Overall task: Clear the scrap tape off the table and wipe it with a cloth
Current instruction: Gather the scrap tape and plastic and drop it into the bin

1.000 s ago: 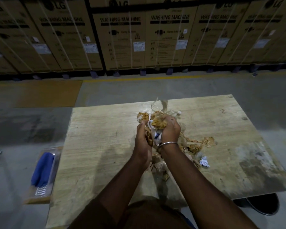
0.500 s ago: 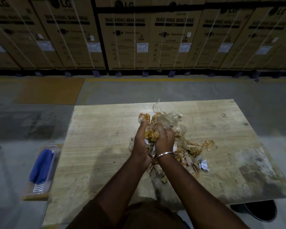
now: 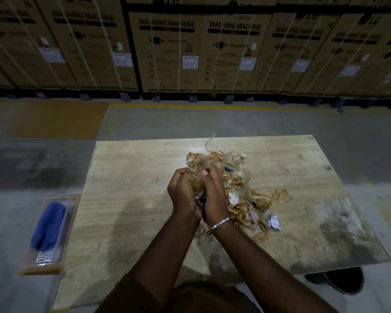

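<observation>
A tangled clump of brown and clear scrap tape (image 3: 242,190) lies near the middle of the wooden table (image 3: 131,199). My left hand (image 3: 182,193) and my right hand (image 3: 213,197) are pressed together over the clump's left part, both closed on tape. Loose strands trail to the right toward a small white and blue scrap (image 3: 274,222). A blue cloth (image 3: 48,225) lies in a clear tray on the floor left of the table.
Stacked cardboard washing-machine boxes (image 3: 190,48) line the far wall behind a yellow floor line. A flat cardboard sheet (image 3: 57,119) lies on the floor at far left. A dark round bin (image 3: 339,281) sits under the table's near right corner.
Both hands have come down toward the table and nearer to me, bunching the tape; the clump sits lower and spreads more to the right.
</observation>
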Available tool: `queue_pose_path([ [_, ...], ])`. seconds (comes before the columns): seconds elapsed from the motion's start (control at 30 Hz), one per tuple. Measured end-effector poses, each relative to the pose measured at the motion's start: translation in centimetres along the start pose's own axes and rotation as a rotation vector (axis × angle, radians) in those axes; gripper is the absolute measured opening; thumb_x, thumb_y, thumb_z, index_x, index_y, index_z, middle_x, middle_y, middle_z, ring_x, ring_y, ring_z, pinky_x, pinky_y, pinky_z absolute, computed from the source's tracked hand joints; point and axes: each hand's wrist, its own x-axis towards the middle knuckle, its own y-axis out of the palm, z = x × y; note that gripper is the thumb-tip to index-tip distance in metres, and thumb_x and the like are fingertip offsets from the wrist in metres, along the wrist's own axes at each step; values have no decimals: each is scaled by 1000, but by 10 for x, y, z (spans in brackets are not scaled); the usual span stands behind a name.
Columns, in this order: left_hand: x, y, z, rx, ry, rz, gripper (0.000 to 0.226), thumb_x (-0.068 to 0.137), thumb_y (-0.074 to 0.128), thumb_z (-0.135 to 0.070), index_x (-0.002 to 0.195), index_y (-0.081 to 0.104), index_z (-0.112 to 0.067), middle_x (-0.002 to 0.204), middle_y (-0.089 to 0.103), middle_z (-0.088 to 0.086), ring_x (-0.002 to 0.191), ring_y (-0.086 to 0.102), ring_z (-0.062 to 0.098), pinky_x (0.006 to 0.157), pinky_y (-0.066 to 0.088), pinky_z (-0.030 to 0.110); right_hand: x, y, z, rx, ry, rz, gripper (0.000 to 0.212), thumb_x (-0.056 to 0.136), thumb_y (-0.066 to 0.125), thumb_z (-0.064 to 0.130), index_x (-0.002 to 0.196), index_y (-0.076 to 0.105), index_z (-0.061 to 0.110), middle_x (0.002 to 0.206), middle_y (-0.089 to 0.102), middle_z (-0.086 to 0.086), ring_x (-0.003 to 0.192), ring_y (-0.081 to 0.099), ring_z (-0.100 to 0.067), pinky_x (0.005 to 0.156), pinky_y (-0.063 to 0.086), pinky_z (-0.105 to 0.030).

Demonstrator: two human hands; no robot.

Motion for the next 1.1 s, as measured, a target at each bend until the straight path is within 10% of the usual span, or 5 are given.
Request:
queue_pose_path([
  [0.3,-42,23,19,-399,-463,439,15,83,74,-11,94,69,-3,86,70,13,79,74,22,74,62,28,-11,-41,8,-308,-301,-133,18,95,65,32,92,75,17,100,68,3,100,66,-13,87,53,-33],
  [0.47,-82,61,42,-139,-581,229,40,103,51,-40,116,73,-8,109,75,11,96,72,23,80,58,32,-5,-99,15,-230,-192,-331,21,96,58,31,77,59,24,75,57,6,73,55,-11,69,43,-33],
  [0.77,-160,133,133,-18,-745,452,59,85,76,-52,128,73,-12,121,74,7,125,66,25,125,36,47,-38,-255,45,-332,-356,-345,33,94,47,2,116,66,18,86,67,3,79,65,-16,68,51,-34],
  [0.87,-196,160,181,22,-724,356,38,103,58,-45,111,74,-11,95,76,6,101,70,20,107,49,36,-56,-318,35,-324,-304,-324,47,97,44,3,137,60,22,76,62,6,67,59,-10,60,44,-26],
  [1.1,-258,200,285,104,-757,377,28,105,49,-25,102,71,-7,90,72,9,86,68,19,78,52,26,-98,-439,-14,-347,-194,-421,41,94,40,13,122,70,13,133,64,2,127,57,-4,108,49,-35],
])
